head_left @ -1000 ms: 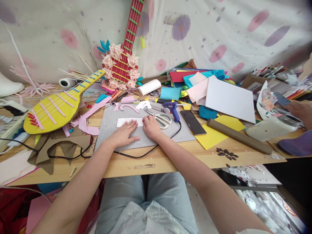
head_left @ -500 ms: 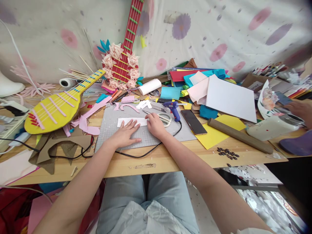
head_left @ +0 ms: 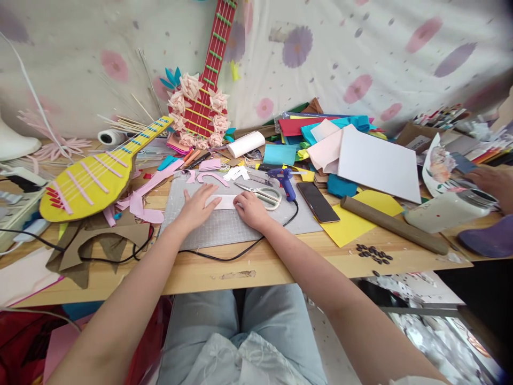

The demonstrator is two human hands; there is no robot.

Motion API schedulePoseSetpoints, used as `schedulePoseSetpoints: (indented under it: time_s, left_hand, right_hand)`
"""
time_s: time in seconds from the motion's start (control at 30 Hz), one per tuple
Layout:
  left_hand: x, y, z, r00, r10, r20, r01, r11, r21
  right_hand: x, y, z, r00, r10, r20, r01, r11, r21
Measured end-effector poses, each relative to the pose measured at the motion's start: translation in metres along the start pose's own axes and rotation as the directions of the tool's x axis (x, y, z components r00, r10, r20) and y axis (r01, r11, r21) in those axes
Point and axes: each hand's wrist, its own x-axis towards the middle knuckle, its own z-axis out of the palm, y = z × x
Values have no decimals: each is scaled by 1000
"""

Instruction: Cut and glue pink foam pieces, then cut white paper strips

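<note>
A white paper-like strip [head_left: 225,201] lies flat on the grey cutting mat [head_left: 192,235]. My left hand [head_left: 197,209] rests over its left end, fingers stretched out and thumb apart. At the other end, my right hand [head_left: 252,210] has its fingers bent and closed on the strip's edge. Scissors with pale handles [head_left: 269,197] lie just beyond my right hand. A blue glue gun [head_left: 284,181] stands past them, its black cord running over the mat. White cut pieces [head_left: 236,172] and a curved pink piece [head_left: 212,176] lie behind the strip.
Left stands a yellow paper lute [head_left: 90,182]; behind is a red flowered instrument [head_left: 198,109]. To the right are a phone [head_left: 318,201], yellow sheet [head_left: 368,208], brown roll [head_left: 395,224], dark beads [head_left: 373,253] and white bottle [head_left: 451,209]. Another person's hand [head_left: 491,182] is far right.
My left hand has slid left and away from me, from the strip's middle to its left end. The strip has shifted slightly right. My right hand has moved a little nearer me.
</note>
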Motion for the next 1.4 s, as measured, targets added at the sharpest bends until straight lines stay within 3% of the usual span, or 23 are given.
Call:
schedulePoseSetpoints:
  time_s: [0.07, 0.27, 0.4, 0.53, 0.67, 0.77, 0.87, 0.93, 1.0, 1.07, 1.17, 1.3, 1.4]
  left_hand:
    - [16, -8, -5, 1000, 24, 4, -24, 1000, 17]
    - [59, -9, -14, 941, -85, 327, -5, 964, 264]
    - [71, 3, -18, 892, -176, 416, 20, 936, 353]
    - [72, 7, -19, 852, -172, 494, -26, 929, 368]
    - [69, 8, -23, 863, -110, 494, -53, 951, 304]
    - [65, 5, -32, 880, -99, 465, -32, 964, 266]
    - [60, -1, -40, 927, -167, 335, 122, 981, 151]
    - [55, -6, -39, 946, -239, 219, 265, 959, -99]
    - [49, -10, -32, 932, -335, 139, 359, 804, -475]
    - [42, -11, -21, 888, -440, 131, 367, 509, -778]
    - [33, -10, -5, 841, -507, 187, 302, 152, -941]
    - [25, -13, 6, 811, -551, 197, 215, -33, -976]
    - [24, -21, 8, 806, -574, 144, 119, -82, -990]
  right_hand:
    - [0, 0, 0, 1000, 0, -5, 0, 1000, 4]
    - [0, 4, 1, 1000, 8, -19, -8, 1000, 20]
    - [0, 5, 2, 1000, 9, -24, -9, 1000, 15]
    - [0, 3, 2, 998, 10, -56, -9, 1000, 21]
    - [1, 5, -5, 991, 34, -126, -32, 999, 24]
    - [2, 17, -16, 978, 131, -164, -139, 990, -33]
    - [1, 33, -26, 958, 256, -133, -275, 948, -157]
    - [0, 42, -28, 945, 317, -76, -326, 918, -224]
    - [-1, 48, -27, 935, 353, -15, -345, 902, -258]
    - [-1, 49, -25, 934, 357, 26, -337, 901, -274]
    - [0, 48, -24, 940, 338, 45, -312, 906, -286]
    - [2, 45, -31, 938, 348, 13, -339, 922, -186]
    - [6, 42, -38, 907, 422, 19, -420, 896, 143]
